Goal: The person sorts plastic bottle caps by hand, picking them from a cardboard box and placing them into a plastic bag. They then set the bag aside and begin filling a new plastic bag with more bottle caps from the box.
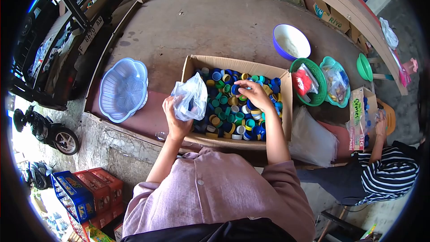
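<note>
Holding a blue cap (235, 89) between the fingertips, the right hand (253, 93) is over the far half of an open cardboard box (242, 63), inside its walls. The left hand (178, 118), its fingers closed on a clear plastic bag (190, 97), is at the box's left wall, towards the near left corner; the bag overlaps that wall.

Inside the box, loose caps (230, 115) in blue, green, yellow and white spread from wall to wall. The box stands at the near edge of a brown table (210, 22). Bare top runs from the box's far wall to the table's far edge, and a narrower strip lies between its left wall and a light blue basket (123, 90) near the table's near left corner.

Beyond the box's far right corner stands a purple and white bowl (291, 33) with a little pale matter in the bottom. Just beside the right wall, a green basket (309, 63) holds red and clear plastic packets; next to it, a teal basket (330, 61) holds clear bags with contents too small to tell. Clear plastic sheeting (313, 139) lies nearer the near edge. Further right, a co-worker's hand (380, 121) is at a printed carton (357, 130) with blue caps in it.
</note>
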### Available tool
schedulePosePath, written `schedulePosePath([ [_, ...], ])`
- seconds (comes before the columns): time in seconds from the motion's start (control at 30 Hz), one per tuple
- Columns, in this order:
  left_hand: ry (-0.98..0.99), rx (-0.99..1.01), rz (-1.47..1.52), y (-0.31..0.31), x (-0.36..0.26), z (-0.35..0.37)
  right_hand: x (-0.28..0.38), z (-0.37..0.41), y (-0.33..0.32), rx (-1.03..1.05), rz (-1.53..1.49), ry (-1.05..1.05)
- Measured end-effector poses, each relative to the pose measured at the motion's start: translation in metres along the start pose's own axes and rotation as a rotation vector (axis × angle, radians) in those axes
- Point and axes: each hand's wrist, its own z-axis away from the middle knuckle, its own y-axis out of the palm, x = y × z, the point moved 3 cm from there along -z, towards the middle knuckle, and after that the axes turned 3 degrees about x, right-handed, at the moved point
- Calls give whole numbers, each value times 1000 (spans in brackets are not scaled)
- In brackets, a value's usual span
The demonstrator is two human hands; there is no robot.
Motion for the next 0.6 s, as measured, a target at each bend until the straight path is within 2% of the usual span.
schedulePosePath([
  [0.03,3,1,1,0,0,0,-5,-1,-1,-20,-169,90],
  [0.07,6,1,-11,-1,0,0,-7,-2,-2,-25,-170,89],
  [0.13,11,-1,-16,0,-1,0,-5,-4,1,25,-835,125],
  [0.2,-6,1,-19,0,-2,-2,-8,-5,4,-10,-843,129],
  [0.27,-3,0,-32,0,-2,-1,-10,-6,5,-77,-544,27],
  [0.47,4,8,-29,0,-1,0,-1,-3,6,-79,-661,-32],
  [0.53,6,6,-18,0,-1,-1,2,-3,6,-88,-675,-134],
  [0.6,7,5,-12,0,-1,-1,2,-3,4,-118,-682,-148],
])
